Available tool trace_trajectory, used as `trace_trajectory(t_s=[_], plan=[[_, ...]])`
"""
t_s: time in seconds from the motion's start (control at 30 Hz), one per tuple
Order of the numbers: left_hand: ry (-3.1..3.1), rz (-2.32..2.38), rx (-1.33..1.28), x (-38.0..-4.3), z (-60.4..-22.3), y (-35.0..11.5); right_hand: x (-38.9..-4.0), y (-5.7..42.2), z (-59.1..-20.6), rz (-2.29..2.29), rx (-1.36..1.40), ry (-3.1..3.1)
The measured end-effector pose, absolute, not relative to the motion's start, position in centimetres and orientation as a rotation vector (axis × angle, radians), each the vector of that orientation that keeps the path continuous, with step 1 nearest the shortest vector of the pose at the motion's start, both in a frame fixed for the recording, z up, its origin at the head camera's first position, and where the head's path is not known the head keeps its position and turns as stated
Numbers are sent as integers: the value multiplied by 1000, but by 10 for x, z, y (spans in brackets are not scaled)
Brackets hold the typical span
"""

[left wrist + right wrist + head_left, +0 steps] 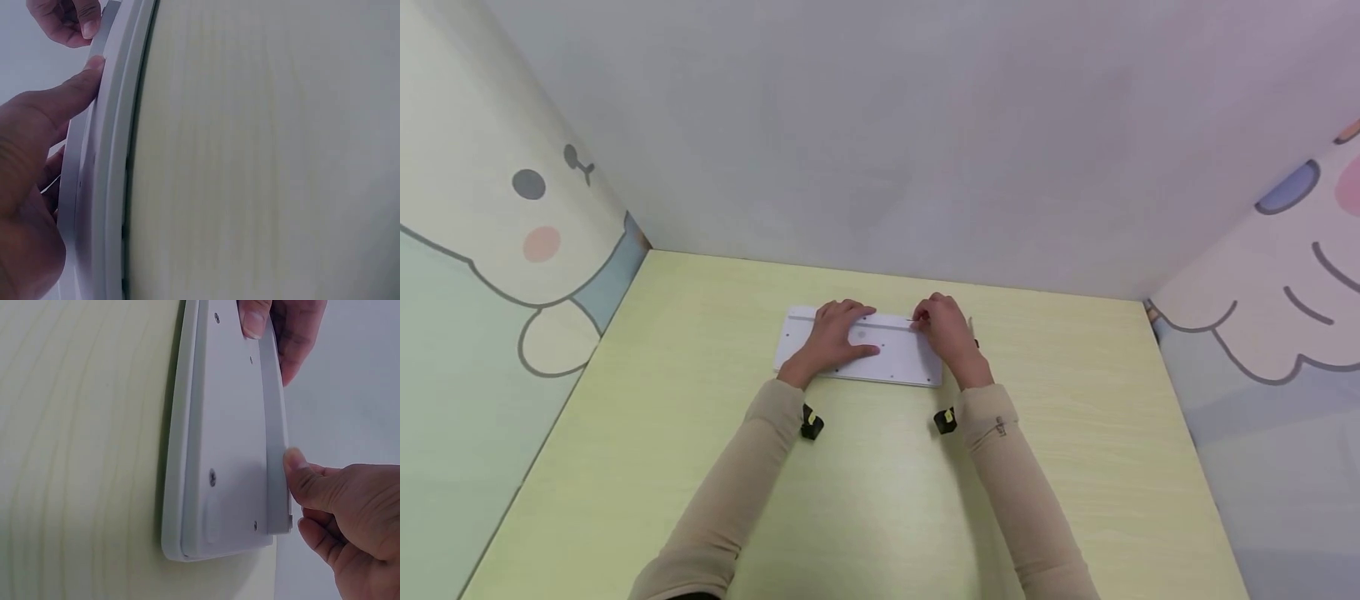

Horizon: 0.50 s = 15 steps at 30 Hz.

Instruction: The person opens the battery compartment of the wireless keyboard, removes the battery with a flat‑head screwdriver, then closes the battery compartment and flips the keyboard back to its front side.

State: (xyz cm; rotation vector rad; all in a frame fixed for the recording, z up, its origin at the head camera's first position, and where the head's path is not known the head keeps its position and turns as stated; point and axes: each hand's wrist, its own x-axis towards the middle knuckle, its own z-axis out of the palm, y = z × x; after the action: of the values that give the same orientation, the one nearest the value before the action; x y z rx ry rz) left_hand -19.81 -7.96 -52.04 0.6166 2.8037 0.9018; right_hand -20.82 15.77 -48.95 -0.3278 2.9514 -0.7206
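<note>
A white flat panel with screws and a raised bar along its far edge, resembling the underside of a keyboard (910,362), lies on the table. My left hand (837,333) holds it left of the middle. Its thumb lies on the underside, and its other fingers reach past the raised bar (275,425), as the right wrist view shows. My right hand (356,512) pinches the bar near its right end, thumb against the outer edge. Its fingertips are partly hidden. A thin dark line shows beside them in the head view, too small to identify.
Just right of my right hand lies a thin pale thing with a dark end (976,342), partly hidden. The pale yellow table (1090,433) meets a grey wall (880,167) behind the keyboard. Side walls carry cartoon pictures. Black wrist cameras (946,421) sit under both forearms.
</note>
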Motion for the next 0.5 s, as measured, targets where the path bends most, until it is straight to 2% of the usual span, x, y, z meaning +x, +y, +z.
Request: trace_trajectory(t_s=[0.5], plan=[[2795, 900, 591, -197, -519, -79, -205, 159, -484, -777, -310, 2938]])
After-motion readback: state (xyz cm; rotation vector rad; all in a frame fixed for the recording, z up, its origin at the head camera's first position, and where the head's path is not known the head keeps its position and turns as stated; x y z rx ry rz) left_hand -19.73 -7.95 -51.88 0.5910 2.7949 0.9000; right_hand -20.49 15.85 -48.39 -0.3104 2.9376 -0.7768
